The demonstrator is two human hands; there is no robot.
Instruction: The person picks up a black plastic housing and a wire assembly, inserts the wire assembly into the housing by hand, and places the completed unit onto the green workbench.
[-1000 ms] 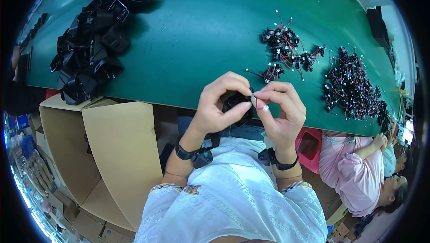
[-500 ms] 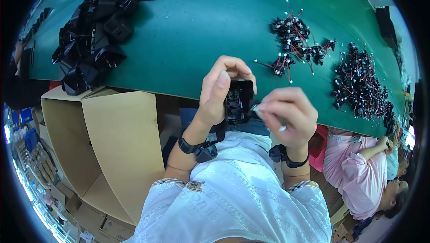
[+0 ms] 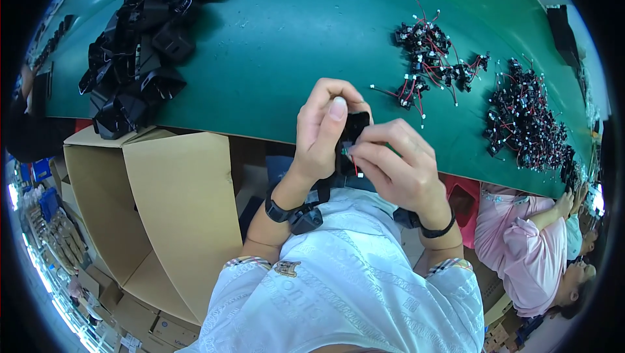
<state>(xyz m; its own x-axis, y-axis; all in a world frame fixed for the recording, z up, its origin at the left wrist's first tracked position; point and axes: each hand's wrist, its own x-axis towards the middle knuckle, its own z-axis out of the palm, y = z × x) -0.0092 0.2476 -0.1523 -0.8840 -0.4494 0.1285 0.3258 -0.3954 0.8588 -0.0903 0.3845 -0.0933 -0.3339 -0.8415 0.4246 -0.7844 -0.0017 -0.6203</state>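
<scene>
white shirt (image 3: 364, 255) nearest, lower centre. just above it, mid-frame: left hand (image 3: 318, 138) curled round a black housing (image 3: 355, 125), thumb up along its left side. right hand (image 3: 403, 164) comes in from the right, thumb and fingertips pinched on a small wired part (image 3: 344, 152). a red wire (image 3: 356, 166) hangs below the pinch, ending in a white connector (image 3: 360, 175).

key relation: housing lies just left of and behind the right fingertips, small part right in front of its lower half. housing's long axis looks to run roughly up-down in frame, with a slight lean (judging from the strip that shows between the hands). left hand is the nearer one, already wrapped on it; whether the right fingertips or the part touch it, can't tell.

hidden: most of the housing's inside and left side, behind fingers. the part's body is mostly covered by the pinch; only a green bit shows, so no read on its own axis.

further out, on the green table (image 3: 293, 47): stacked black housings (image 3: 172, 43) upper left, top ones cut off by the frame edge; loose wired parts (image 3: 423, 47) upper right, denser heap (image 3: 527, 122) right of those, too tangled to separate.
</scene>
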